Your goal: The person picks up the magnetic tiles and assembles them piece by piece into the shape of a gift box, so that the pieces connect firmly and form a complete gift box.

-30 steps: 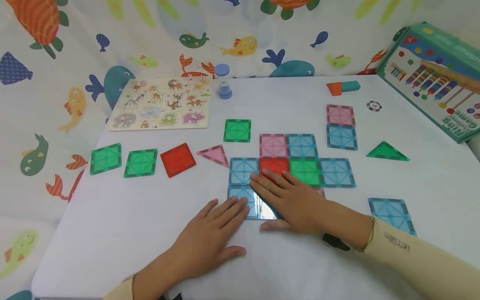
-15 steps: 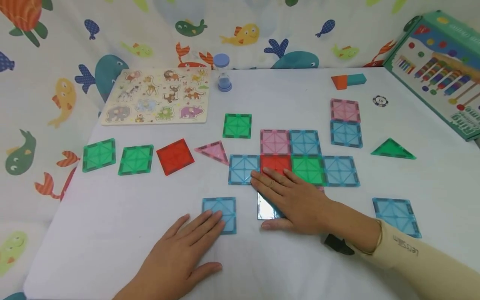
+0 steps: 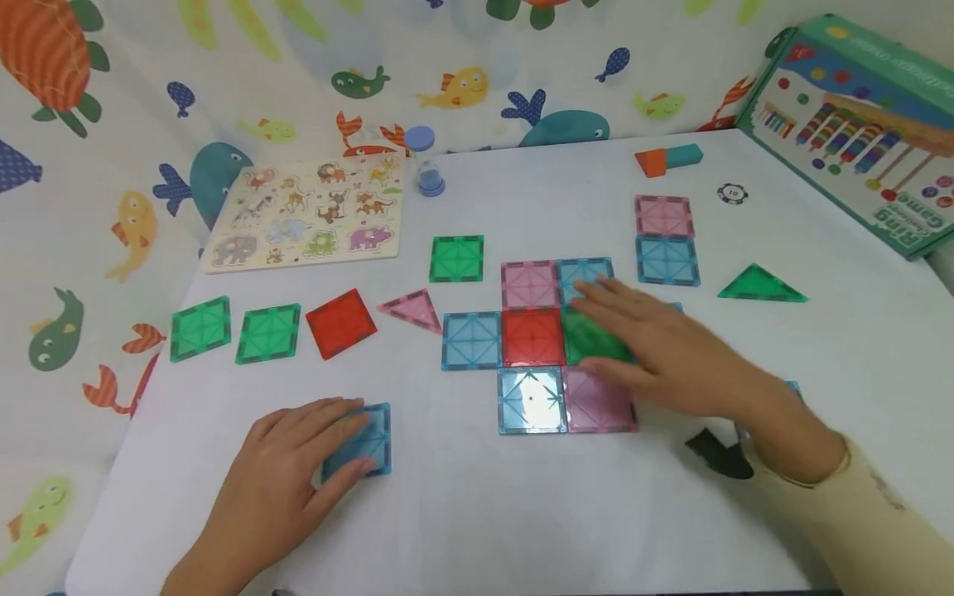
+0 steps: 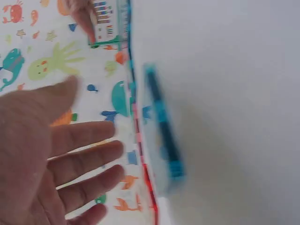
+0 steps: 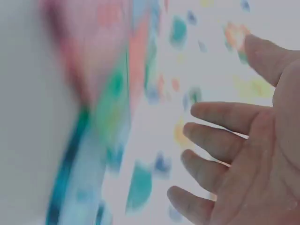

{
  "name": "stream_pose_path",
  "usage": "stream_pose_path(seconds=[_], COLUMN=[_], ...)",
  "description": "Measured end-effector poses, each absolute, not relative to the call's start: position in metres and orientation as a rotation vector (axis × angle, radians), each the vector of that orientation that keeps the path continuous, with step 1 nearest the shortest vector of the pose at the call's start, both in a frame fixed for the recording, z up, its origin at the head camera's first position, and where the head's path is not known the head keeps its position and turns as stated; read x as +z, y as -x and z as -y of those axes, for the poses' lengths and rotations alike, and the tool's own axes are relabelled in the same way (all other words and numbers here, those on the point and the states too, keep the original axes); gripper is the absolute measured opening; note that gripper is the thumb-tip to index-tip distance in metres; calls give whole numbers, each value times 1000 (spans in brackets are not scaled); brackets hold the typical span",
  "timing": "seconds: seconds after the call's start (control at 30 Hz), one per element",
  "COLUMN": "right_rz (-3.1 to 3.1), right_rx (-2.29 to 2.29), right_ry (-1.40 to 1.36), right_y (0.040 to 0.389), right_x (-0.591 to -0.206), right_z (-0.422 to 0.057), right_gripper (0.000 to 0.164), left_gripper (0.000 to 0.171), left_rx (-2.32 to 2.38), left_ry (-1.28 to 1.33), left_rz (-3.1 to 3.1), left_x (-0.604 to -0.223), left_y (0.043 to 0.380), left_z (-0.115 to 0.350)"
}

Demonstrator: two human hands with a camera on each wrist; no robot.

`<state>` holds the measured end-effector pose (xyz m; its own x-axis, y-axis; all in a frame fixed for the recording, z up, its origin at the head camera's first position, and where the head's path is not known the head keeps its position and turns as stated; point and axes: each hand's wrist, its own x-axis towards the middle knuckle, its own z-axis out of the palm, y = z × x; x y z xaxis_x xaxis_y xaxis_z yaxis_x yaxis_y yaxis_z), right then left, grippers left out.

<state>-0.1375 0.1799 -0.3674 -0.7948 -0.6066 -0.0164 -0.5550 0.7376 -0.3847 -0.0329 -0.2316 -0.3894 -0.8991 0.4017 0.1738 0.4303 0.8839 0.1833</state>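
Observation:
My left hand (image 3: 279,480) is over a translucent blue square tile (image 3: 378,439) at the table's front left, its fingers extended. In the left wrist view, that tile (image 4: 165,126) appears edge-on, apart from the fingers. My right hand (image 3: 663,356), fingers outstretched, is above the right part of a joined tile group, holding nothing. This group includes a red square tile (image 3: 532,338), a partly covered green square tile (image 3: 589,335), pink tiles (image 3: 527,284) and blue tiles (image 3: 472,341). A shiny blue tile (image 3: 531,401) and a pink-purple tile (image 3: 599,403) form the front row.
Loose green tiles (image 3: 199,329), a red tile (image 3: 340,323) and a pink triangle (image 3: 413,310) lie left. A green triangle (image 3: 762,284) lies right. Behind are an animal puzzle board (image 3: 305,211), a sand timer (image 3: 428,170), a poker chip (image 3: 733,194) and a game box (image 3: 850,132).
The blue square at the group's front left has come away and slid left with my left hand. My right hand has risen off the front tiles and shifted right, uncovering them.

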Motion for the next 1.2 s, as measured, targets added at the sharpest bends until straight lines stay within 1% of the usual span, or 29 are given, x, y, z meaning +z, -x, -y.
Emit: stream_pose_path(seconds=[0.17,0.23,0.3,0.33,0.43,0.5,0.57,0.7,0.8,0.97,1.2], right_rz=[-2947,-3001,-3009,-2981,-2826,-2736,-2697,-2720,-2731,-2756,-2764], right_rx=[-1048,-1089,-987,-912,-660,-573,-518,-481,-460,-411,-385], right_ry=[600,472,392,368,376,371,369,436,477,447,383], right_y=[146,149,150,150,146,142,140,137,136,135,135], right_x=[-363,-364,-364,-364,-365,-366,-367,-369,-370,-373,-382], right_z=[-245,-261,-271,-274,-279,-280,-280,-277,-277,-282,-294], right_gripper=[43,33,27,29,49,61,70,66,64,66,69], left_gripper=[47,48,51,53,58,66,73,89,95,90,87], left_rx=[-270,-232,-195,-182,-156,-159,-172,-203,-245,-340,-359], left_ry=[713,728,722,708,628,550,502,458,418,389,474], left_rz=[2926,2981,3055,3101,3215,3276,3314,3362,3363,3331,3279], left_x=[-381,-378,-376,-376,-379,-383,-388,-395,-401,-409,-409], left_y=[59,69,75,76,70,60,50,37,31,32,55], left_z=[221,215,211,210,219,230,242,257,262,259,243])
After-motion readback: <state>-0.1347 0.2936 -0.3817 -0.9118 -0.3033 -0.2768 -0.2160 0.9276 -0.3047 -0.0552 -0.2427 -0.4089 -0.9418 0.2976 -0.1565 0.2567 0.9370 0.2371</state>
